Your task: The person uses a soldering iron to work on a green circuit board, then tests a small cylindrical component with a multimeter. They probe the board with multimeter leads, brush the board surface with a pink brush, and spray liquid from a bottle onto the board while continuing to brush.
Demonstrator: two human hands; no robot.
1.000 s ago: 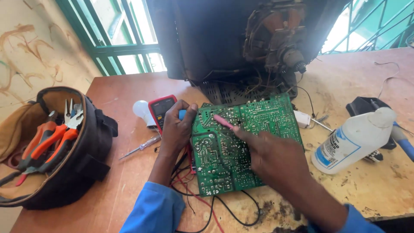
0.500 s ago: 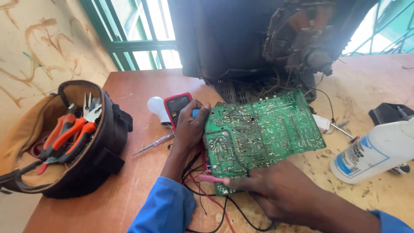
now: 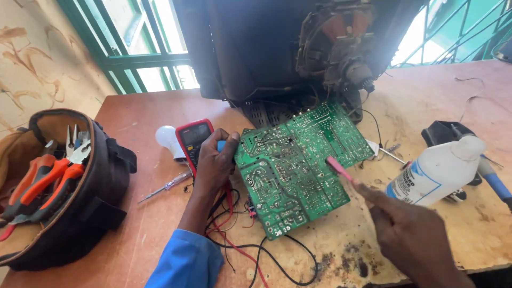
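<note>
A green circuit board (image 3: pixel 298 165) stands tilted on the wooden table, solder side toward me. My left hand (image 3: pixel 216 162) grips its left edge and holds it up. My right hand (image 3: pixel 410 240) is at the lower right and holds a thin pink tool (image 3: pixel 339 169), whose tip touches the board's right part. Red and black wires (image 3: pixel 240 245) run from under the board toward the table's front edge. A red multimeter (image 3: pixel 193 140) lies just behind my left hand.
An open tool bag (image 3: pixel 69 186) with orange-handled pliers sits at the left. A white bulb (image 3: pixel 168 138) and a small screwdriver (image 3: pixel 165 186) lie near the meter. An opened television (image 3: pixel 298 48) stands behind. A white bottle (image 3: pixel 434 170) lies at the right.
My right hand was on the board a second ago, dropped below its front edge, and now is at the lower right with the pink tool's tip on the board. The camera view shifted.
</note>
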